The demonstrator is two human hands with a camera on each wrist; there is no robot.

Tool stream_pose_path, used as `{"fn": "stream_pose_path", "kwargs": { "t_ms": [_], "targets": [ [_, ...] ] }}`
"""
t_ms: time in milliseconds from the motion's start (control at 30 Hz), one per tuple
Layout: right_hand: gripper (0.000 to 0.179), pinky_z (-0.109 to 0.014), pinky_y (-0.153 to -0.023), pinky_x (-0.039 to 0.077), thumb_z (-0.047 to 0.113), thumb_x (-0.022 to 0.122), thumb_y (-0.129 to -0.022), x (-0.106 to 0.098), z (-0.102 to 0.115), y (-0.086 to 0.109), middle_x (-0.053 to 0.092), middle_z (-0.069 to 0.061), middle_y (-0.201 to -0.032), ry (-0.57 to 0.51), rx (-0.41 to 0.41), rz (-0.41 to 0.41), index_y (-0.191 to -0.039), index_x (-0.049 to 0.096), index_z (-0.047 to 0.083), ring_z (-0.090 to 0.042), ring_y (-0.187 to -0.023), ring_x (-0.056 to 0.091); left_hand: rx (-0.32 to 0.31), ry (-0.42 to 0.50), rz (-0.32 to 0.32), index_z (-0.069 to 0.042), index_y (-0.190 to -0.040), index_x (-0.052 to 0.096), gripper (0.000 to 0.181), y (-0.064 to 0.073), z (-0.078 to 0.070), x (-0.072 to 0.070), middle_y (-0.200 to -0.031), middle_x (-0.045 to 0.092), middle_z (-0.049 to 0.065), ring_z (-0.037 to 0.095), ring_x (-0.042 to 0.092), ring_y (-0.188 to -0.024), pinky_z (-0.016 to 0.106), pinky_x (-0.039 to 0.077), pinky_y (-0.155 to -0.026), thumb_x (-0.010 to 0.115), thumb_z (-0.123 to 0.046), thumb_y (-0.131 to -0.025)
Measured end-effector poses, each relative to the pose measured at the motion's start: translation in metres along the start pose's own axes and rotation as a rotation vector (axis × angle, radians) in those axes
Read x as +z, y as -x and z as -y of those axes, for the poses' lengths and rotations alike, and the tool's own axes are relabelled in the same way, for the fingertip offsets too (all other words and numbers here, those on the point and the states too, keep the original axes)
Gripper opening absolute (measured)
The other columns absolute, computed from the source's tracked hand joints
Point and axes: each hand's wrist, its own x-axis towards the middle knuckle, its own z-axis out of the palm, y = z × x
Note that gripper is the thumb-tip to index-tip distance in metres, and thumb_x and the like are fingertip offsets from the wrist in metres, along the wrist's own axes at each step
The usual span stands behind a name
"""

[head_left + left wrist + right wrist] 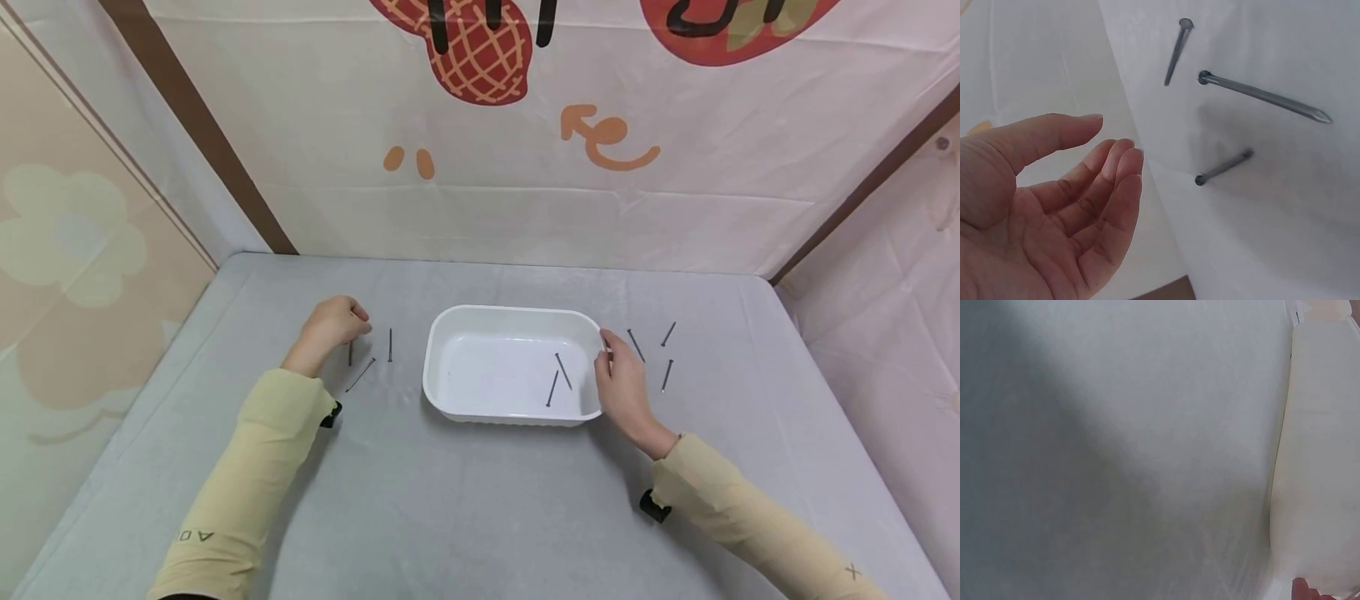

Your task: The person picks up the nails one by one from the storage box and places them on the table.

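My left hand (330, 329) hovers over the left side of the table, its fingers loosely bent with nothing between them. Below and beside it lie three metal nails, one upright in the head view (390, 344), one slanted nail (361, 375) and one partly covered nail (350, 354). The left wrist view shows the palm and a large nail (1266, 97) off the fingertips. At the middle stands a white plastic tray (480, 415) with two nails (563, 372) inside. My right hand (624, 387) grips its right rim; fingertips (1300, 589) show beside the tray wall in the right wrist view.
Three more nails (667, 375) are scattered right of the tray, beyond the right hand. A grey cloth (480, 517) covers the table. Printed fabric (337, 217) hangs behind it and at both sides.
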Motion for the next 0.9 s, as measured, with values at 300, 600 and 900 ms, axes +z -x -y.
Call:
{"fn": "stream_pose_path", "kwargs": {
  "t_ms": [300,600,900],
  "targets": [
    [0.04,-0.04,-0.079,0.05,0.01,0.035,-0.095,-0.001,0.002,0.0,0.048,-0.02,-0.126,0.002,0.003,0.011,-0.133,0.04,-0.002,-0.03,-0.103,0.054,0.033,0.003,0.008,0.002,-0.109,0.055,0.026,0.005,-0.013,0.0,-0.108,0.055,0.02,0.031,0.052,-0.095,0.041,0.045,-0.077,0.051,-0.015,-0.09],
    [0.04,-0.04,-0.079,0.05,0.01,0.036,-0.095,0.0,0.0,-0.001,0.049,-0.02,-0.126,-0.003,0.001,0.004,-0.132,0.04,-0.002,-0.03,-0.102,0.054,0.085,-0.036,-0.012,0.001,-0.111,0.055,0.028,0.009,-0.026,0.0,-0.11,0.056,0.022,0.033,0.053,-0.097,0.043,0.045,-0.078,0.053,-0.016,-0.089],
    [0.04,-0.04,-0.079,0.05,0.008,0.037,-0.094,0.0,0.0,0.0,0.049,-0.021,-0.126,0.0,0.0,0.005,-0.132,0.04,-0.002,-0.03,-0.102,0.054,0.134,-0.06,-0.026,0.0,-0.112,0.055,0.028,0.015,-0.039,0.001,-0.109,0.057,0.02,0.031,0.054,-0.093,0.041,0.046,-0.074,0.053,-0.017,-0.089]
  ]
}}
